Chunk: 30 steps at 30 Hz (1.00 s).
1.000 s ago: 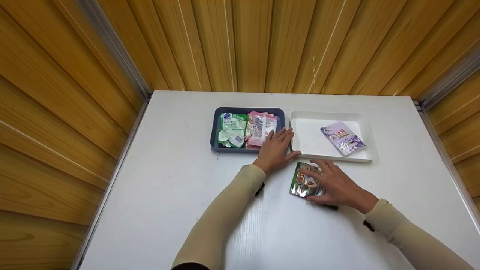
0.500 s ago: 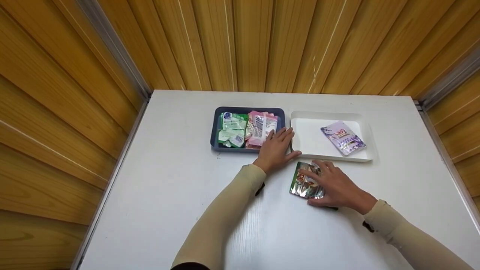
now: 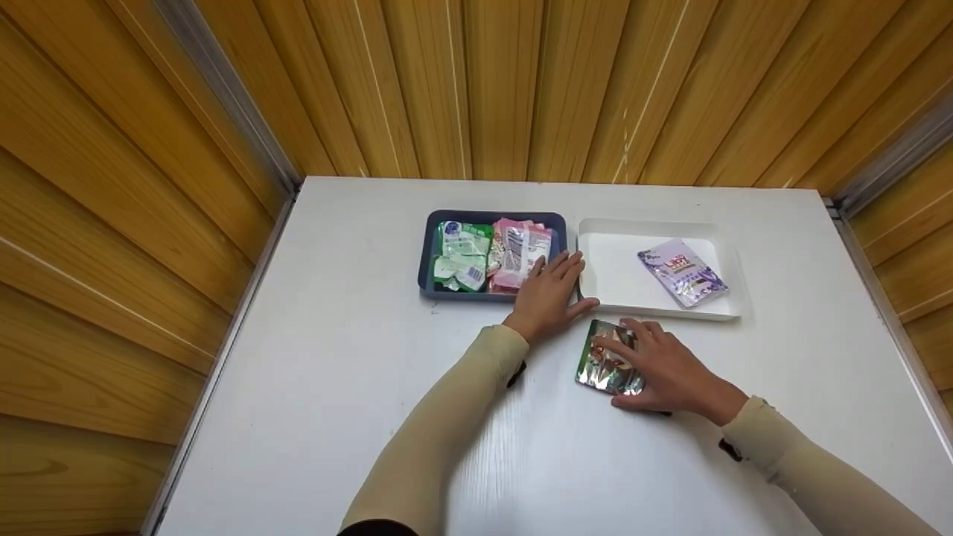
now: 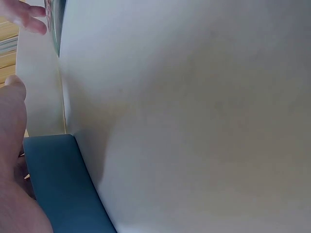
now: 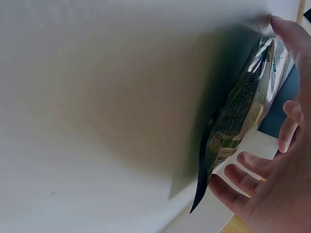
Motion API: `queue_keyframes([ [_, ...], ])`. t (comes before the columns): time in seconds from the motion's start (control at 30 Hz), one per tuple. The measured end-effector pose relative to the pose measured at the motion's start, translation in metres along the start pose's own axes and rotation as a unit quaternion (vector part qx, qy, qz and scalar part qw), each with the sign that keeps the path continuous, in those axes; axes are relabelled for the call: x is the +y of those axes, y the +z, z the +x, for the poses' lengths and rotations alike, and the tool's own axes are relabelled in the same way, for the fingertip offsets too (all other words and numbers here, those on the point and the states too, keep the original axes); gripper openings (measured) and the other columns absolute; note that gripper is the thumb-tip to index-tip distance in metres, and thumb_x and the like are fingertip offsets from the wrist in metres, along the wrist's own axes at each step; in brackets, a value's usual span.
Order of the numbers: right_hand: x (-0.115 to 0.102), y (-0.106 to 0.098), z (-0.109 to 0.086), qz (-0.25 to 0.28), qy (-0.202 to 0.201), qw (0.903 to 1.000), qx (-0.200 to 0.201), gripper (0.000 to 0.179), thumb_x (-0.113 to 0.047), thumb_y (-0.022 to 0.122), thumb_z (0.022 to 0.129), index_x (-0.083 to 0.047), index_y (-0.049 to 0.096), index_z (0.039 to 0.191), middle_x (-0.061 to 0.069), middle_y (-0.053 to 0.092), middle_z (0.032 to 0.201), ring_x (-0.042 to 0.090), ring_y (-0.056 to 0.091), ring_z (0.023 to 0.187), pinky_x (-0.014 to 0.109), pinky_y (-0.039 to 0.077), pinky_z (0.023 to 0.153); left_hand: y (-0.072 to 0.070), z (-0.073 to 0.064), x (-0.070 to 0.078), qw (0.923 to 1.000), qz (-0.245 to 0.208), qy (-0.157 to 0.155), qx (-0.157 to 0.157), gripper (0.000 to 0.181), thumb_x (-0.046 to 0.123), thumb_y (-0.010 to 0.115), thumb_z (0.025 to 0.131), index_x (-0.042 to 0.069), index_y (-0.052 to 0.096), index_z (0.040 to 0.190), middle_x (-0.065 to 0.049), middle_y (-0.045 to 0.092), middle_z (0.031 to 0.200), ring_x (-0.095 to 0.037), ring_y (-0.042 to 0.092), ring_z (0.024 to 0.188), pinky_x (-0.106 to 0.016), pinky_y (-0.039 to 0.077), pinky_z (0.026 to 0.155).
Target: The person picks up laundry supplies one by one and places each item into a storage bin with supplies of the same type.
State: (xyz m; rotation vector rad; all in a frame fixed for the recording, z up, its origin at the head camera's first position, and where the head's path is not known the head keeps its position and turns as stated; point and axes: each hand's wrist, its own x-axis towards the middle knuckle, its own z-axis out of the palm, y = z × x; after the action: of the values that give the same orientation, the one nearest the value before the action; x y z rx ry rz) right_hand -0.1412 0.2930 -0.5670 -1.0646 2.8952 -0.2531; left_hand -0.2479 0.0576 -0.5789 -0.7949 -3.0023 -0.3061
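My right hand [image 3: 670, 372] spans a green and silver foil packet [image 3: 607, 372] on the white table. In the right wrist view, the thumb reaches one edge of the packet [image 5: 238, 111] and bent fingertips [image 5: 218, 189] meet the other; part of the packet lies hidden under the palm. My left hand [image 3: 545, 298] lies with straight, spread fingers over the near right corner of a dark blue tray [image 3: 469, 298], its fingertips over the pink packets [image 3: 514, 253]. The thumb points right, close to the white tray [image 3: 607, 275]. Green packets [image 3: 461, 257] fill the blue tray's left side.
A purple pouch [image 3: 683, 274] lies tilted in the white tray's right half. Both trays stand side by side toward the table's far edge. Wood-panelled walls [image 3: 499, 89] rise behind and beside the white table [image 3: 335, 327].
The right hand's fingers and thumb have shifted very slightly on the green packet, and its shiny surface looks more creased. The left hand and both trays have stayed put.
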Motion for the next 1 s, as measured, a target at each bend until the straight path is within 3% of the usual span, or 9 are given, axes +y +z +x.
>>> queue_keyframes([
  [1.0, 0.0015, 0.0013, -0.0009, 0.017, 0.005, 0.9998, -0.006, 0.095, -0.063, 0.083, 0.076, -0.028, 0.046, 0.156, 0.027, 0.048, 0.142, 0.043, 0.049, 0.123, 0.061, 0.047, 0.096, 0.0014, 0.0008, -0.0004, 1.0, 0.003, 0.004, 0.006, 0.083, 0.072, 0.041, 0.099, 0.017, 0.036, 0.161, 0.003, 0.028, 0.169, -0.017, 0.023, 0.155, -0.045, 0.017, 0.127],
])
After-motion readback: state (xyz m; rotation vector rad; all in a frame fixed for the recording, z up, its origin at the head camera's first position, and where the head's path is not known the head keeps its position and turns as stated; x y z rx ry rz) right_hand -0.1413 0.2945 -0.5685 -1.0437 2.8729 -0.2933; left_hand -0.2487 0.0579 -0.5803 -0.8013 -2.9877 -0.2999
